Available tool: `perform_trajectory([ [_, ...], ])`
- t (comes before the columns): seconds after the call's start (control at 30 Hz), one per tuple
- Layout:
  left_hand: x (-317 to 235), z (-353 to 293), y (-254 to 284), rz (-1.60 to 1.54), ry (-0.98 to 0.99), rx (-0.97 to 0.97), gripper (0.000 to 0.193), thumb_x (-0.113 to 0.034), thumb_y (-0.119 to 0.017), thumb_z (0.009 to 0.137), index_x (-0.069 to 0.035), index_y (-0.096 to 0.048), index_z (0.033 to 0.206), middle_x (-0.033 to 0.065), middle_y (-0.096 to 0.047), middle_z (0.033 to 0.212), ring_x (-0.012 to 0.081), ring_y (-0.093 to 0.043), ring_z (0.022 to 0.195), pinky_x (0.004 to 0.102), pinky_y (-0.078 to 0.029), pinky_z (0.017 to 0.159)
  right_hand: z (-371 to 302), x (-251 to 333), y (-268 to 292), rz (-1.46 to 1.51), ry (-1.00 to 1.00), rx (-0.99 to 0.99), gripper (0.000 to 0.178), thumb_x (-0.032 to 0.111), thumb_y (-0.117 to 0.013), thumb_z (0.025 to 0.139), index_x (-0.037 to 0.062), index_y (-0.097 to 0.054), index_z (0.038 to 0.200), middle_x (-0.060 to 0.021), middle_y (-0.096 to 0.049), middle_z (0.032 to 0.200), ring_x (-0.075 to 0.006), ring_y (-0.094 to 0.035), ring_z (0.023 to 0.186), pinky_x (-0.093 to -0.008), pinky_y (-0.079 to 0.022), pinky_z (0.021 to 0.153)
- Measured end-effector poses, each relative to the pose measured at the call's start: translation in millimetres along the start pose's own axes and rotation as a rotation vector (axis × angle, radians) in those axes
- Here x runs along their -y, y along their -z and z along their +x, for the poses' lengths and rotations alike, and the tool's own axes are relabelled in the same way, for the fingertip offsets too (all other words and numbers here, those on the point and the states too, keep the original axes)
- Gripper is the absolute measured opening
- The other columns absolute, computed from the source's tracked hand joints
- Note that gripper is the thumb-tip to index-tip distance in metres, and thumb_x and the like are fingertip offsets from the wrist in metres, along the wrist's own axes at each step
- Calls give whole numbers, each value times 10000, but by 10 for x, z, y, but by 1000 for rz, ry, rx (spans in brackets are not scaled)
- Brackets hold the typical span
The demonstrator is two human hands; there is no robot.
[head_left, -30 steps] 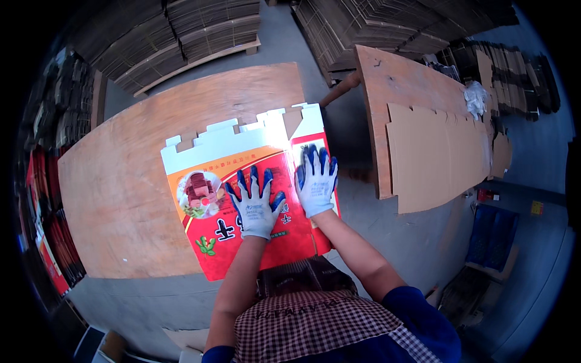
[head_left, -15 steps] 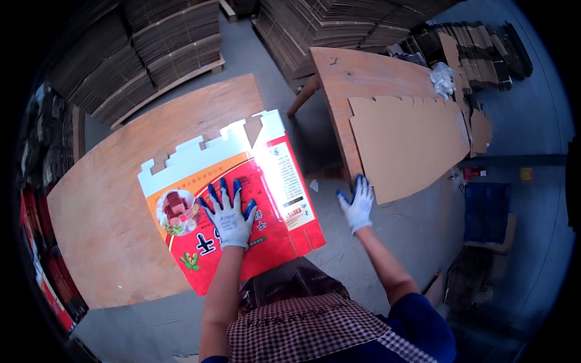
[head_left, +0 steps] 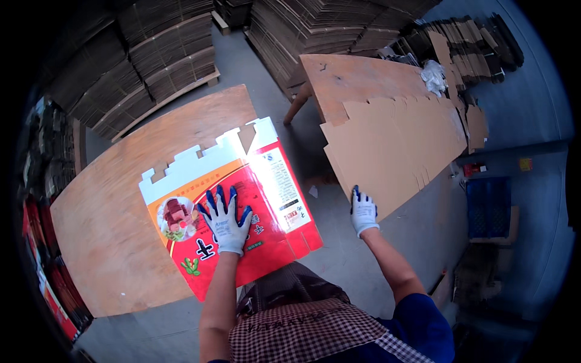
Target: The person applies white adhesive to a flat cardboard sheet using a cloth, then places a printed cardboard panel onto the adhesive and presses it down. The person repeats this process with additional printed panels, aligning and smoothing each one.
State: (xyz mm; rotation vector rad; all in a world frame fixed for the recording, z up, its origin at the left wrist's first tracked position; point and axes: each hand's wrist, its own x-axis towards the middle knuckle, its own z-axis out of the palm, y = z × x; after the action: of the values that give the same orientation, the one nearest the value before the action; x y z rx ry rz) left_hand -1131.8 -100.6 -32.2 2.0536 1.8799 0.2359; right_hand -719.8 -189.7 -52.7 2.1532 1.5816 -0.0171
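Note:
My left hand [head_left: 226,221], in a white glove with blue fingertips, lies flat with fingers spread on a printed carton blank [head_left: 266,242]. This flat blank is red and orange with a food picture and white notched flaps along its far edge. My right hand [head_left: 364,212], gloved alike, has its fingers closed at the near corner of a plain brown cardboard sheet [head_left: 387,145]. That sheet hangs over the near and left edges of the right-hand table; the fingertips under it are partly hidden.
The blank rests on a wooden table [head_left: 109,242] at left; another wooden table [head_left: 339,78] bears the brown sheet. Stacked cardboard [head_left: 169,54] stands on pallets behind. White crumpled plastic [head_left: 433,77] lies on the right table's far end. A blue crate [head_left: 488,207] is at right.
My right hand has closed on the brown cardboard sheet's corner, and the sheet has slid left and nearer over the table edge. My left hand stays flat on the printed blank.

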Motion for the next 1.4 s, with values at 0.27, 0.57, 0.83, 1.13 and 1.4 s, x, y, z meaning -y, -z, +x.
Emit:
perform_trajectory([
  [0.27,784,-509,219,22,0,-206,650,-384,-737,819,-200,-555,1415,142,-302,1608,387,-199,1501,597,-88,1206,-689,-394,2487,972,7,-398,465,143,-632,950,64,-540,1398,-177,-607,1316,-240,-598,1185,-355,-475,1002],
  [0.57,1197,-579,101,-200,42,-164,537,-300,-581,932,-147,-516,1443,131,-394,1556,343,-257,1490,528,-111,1233,-1036,-308,2998,1830,35,-286,567,122,-625,920,-22,-471,1446,-134,-547,1401,-200,-595,1191,-314,-486,1001],
  [0.83,1827,-740,-96,-1700,628,-294,496,-137,-586,1005,24,-455,1456,83,-536,1436,146,-544,1253,264,-423,1066,-546,1294,1230,1990,132,201,628,36,-640,936,4,-391,1512,-77,-454,1516,-151,-444,1337,-282,-357,1110],
  [1.13,1176,-392,487,133,155,-313,532,-237,-667,874,-161,-564,1391,194,-445,1482,441,-350,1395,584,-228,1169,-639,1734,673,1732,181,252,664,21,-643,934,73,-369,1536,-45,-397,1582,-110,-358,1418,-248,-282,1134],
  [1.4,44,78,36,68,-116,-38,697,-560,-604,887,-256,-456,1496,132,-218,1640,398,-138,1514,658,-24,1185,-397,1300,1050,834,138,-33,473,315,-661,889,159,-604,1333,-160,-675,1184,-362,-652,1057,-439,-527,907],
])
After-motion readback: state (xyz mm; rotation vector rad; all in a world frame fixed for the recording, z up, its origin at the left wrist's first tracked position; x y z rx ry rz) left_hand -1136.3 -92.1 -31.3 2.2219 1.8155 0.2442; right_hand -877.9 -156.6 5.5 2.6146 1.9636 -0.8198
